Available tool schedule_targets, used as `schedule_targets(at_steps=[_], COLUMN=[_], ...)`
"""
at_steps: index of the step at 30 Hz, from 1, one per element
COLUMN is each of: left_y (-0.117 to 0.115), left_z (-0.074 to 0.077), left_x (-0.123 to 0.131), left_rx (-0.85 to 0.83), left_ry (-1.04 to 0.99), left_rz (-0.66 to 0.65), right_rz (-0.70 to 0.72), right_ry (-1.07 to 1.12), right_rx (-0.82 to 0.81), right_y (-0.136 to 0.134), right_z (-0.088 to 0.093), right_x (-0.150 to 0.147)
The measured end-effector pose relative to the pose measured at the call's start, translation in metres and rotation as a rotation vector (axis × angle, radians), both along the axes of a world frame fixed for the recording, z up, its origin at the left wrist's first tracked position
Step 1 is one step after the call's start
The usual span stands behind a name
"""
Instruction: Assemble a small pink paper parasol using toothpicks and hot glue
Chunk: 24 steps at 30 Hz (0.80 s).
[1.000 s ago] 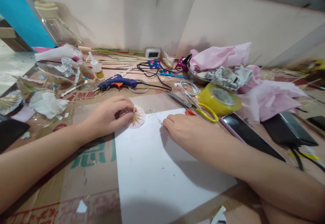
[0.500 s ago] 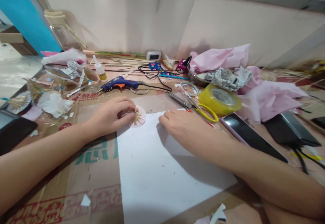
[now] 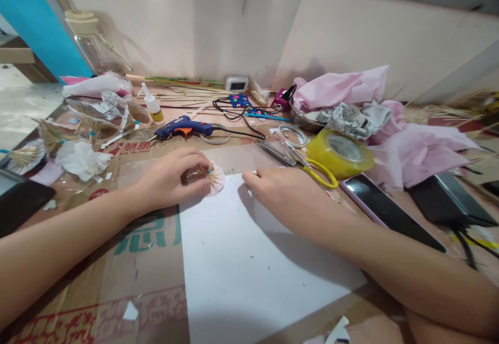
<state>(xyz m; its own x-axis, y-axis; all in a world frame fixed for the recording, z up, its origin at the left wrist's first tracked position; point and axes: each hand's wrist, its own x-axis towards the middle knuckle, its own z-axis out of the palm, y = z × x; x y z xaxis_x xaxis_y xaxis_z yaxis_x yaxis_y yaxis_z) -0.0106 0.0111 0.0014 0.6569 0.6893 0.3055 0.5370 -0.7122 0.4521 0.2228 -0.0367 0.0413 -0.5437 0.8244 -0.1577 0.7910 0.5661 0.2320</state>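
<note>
"Head view: where's our pink disc (image 3: 219, 180)?"
"Pinched by our left grip (image 3: 209, 174), jutting out rightward at the white paper (image 3: 234, 261)'s upper-left corner."
"Our right grip (image 3: 249, 184)?"
"Fingers curled; we can't tell whether it holds anything."

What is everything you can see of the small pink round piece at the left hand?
The pink round piece looks thin, like paper. Straw-coloured strips fan out over it from a small blue band. Thumb and forefinger of the left hand are at its left side, partly hiding it; how firmly they grip, I cannot tell. It overlaps the top-left corner of the white sheet.
</note>
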Motion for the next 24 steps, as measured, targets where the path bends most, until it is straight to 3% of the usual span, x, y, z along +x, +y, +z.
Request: schedule_targets(at_steps=[5,12,19,24], left_y=[-0.002,-0.002,0.000,0.000], left_z=[0.002,-0.002,-0.004,-0.003], left_x=[0.003,0.001,-0.002,-0.002], left_rx=[0.003,0.021,-0.023,-0.028], left_ry=[0.086,0.074,0.043,0.038], left_rz=[0.012,-0.025,-0.068,-0.070], right_rz=[-0.037,0.125,0.332,0.399], right_ry=[0.348,0.680,0.659,0.557], right_rx=[-0.002,0.059,0.328,0.395], right_y=[0.008,0.007,0.007,0.006], right_z=[-0.007,-0.033,-0.039,-0.038], right_x=[-0.002,-0.010,-0.006,-0.004])
